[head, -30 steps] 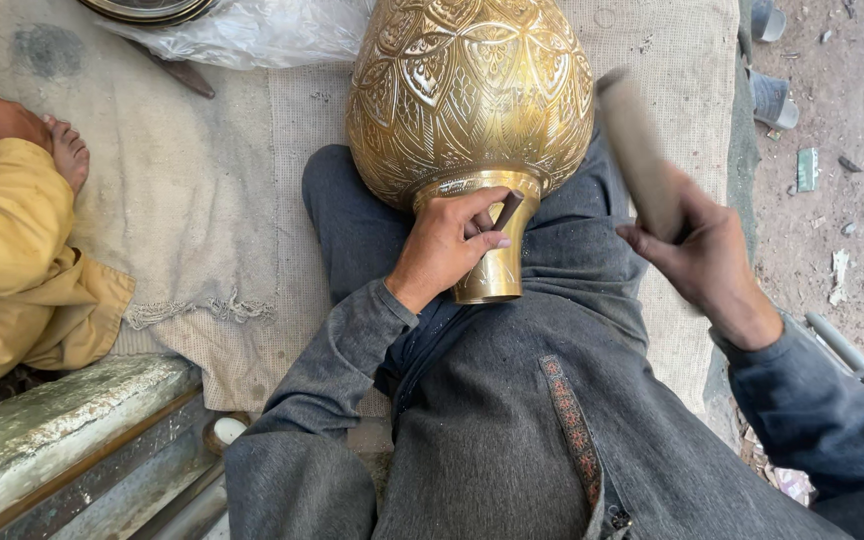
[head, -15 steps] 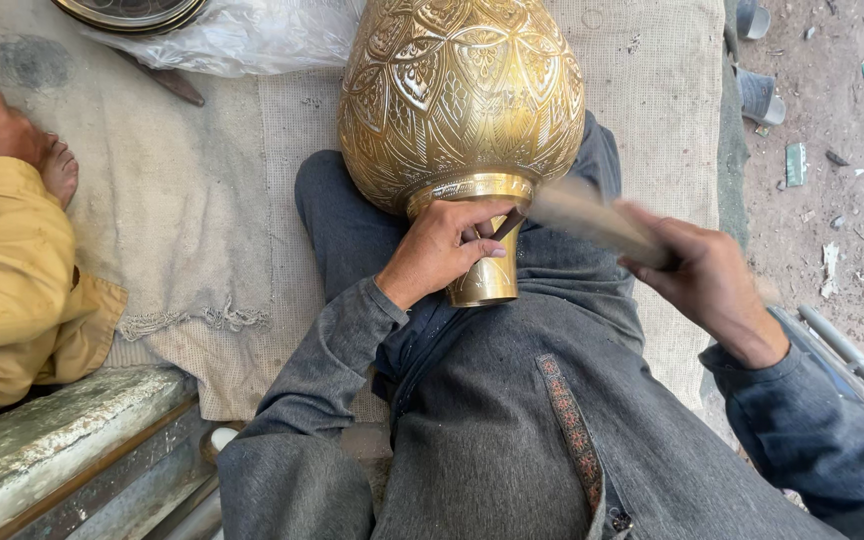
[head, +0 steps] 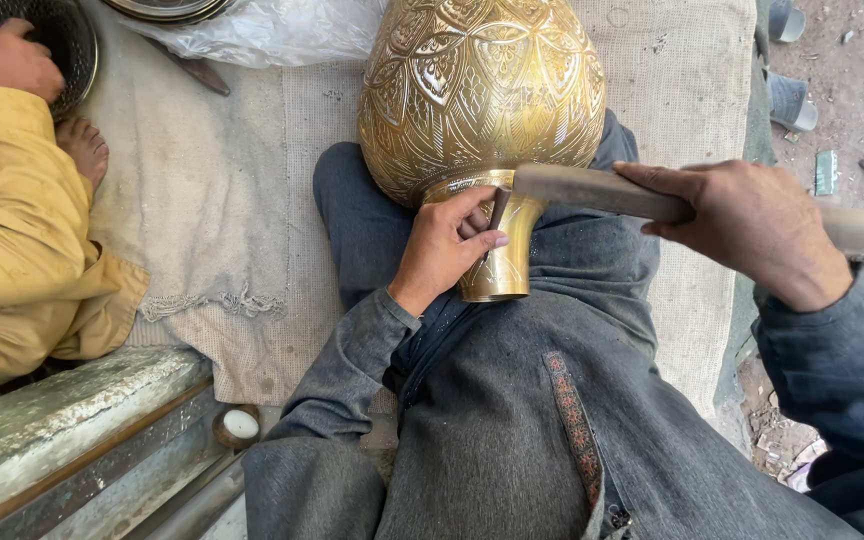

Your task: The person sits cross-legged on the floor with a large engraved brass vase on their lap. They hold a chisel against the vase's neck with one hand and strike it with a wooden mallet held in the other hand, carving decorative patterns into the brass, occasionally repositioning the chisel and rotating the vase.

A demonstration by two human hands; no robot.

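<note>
Brass vase, big and round and shiny gold, lies across my lap with its fat belly away from me and its thin neck toward me. It is covered in cut leaf and flower shapes. My left hand is closed round the neck, and its fingers pinch a thin dark tool, which looks like a small chisel, against the metal. My right hand is wrapped tight round a wooden mallet. The mallet's far end sits right by the top of the chisel.

I think the vase is heavy and hard. It will not bend, but a bad hit could dent it or spoil the pattern. The smooth brass looks slippery and the round belly could roll, so the neck is the best place to hold it, with my legs under the belly.

The vase and my legs rest on a pale cloth mat. On my left sits another person in a yellow sleeve, with one hand on a dark metal bowl. A clear plastic bag lies past the vase. Dirt ground is on my right
</note>
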